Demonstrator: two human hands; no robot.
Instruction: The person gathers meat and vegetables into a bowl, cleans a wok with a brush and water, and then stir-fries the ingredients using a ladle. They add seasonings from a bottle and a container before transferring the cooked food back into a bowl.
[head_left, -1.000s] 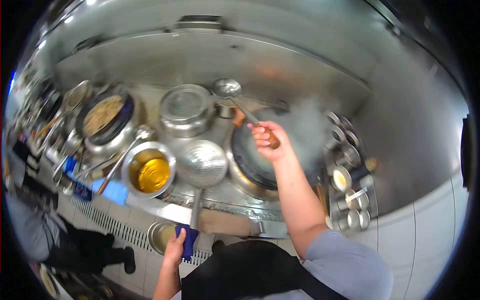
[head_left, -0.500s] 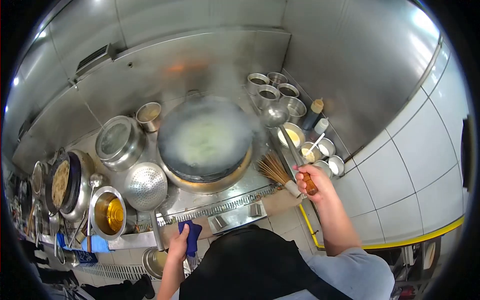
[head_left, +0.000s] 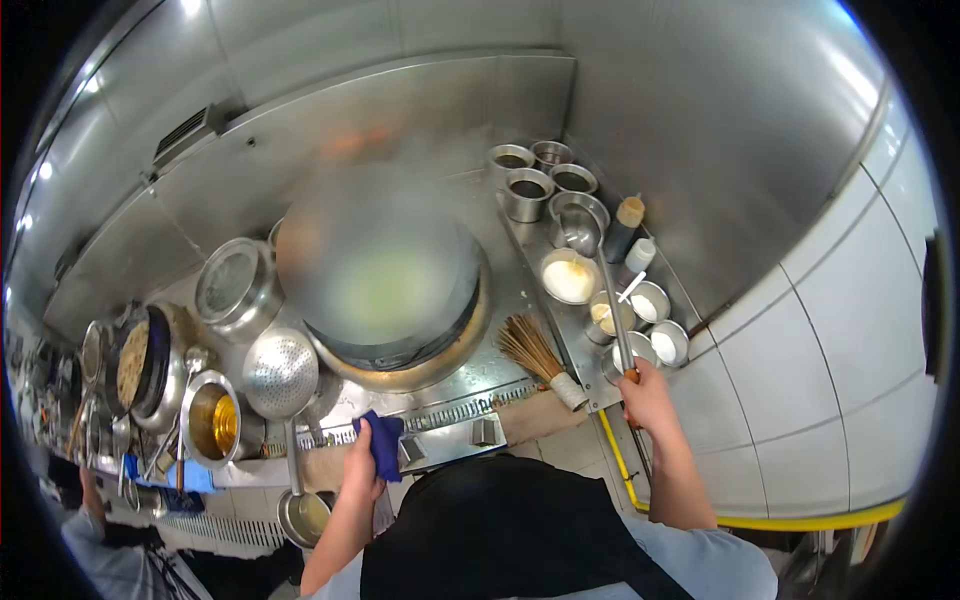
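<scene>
My right hand (head_left: 648, 398) is closed around the wooden handle of a long steel ladle (head_left: 617, 310). The ladle's bowl sits at the mouth of a steel pot (head_left: 598, 205) in the cluster of seasoning containers. My left hand (head_left: 360, 466) grips a folded purple cloth (head_left: 386, 446) near the stove's front edge. Ahead of it, a large dark wok (head_left: 402, 352) rests on the burner ring. Thick steam blurs something pale green inside it. A bamboo wok brush (head_left: 535, 350) lies between the wok and the seasoning shelf.
A perforated strainer (head_left: 281, 373), a lidded pot (head_left: 236, 285) and a pot of golden oil (head_left: 212, 420) stand left of the wok. Sauce bottles (head_left: 626, 225) and bowls of white powder (head_left: 668, 343) line the right wall. Another person's arm (head_left: 92, 495) shows at lower left.
The ladle has swung right and lower, from in front of the containers to one pot's mouth. My right hand has moved slightly right and down. The left still holds the cloth.
</scene>
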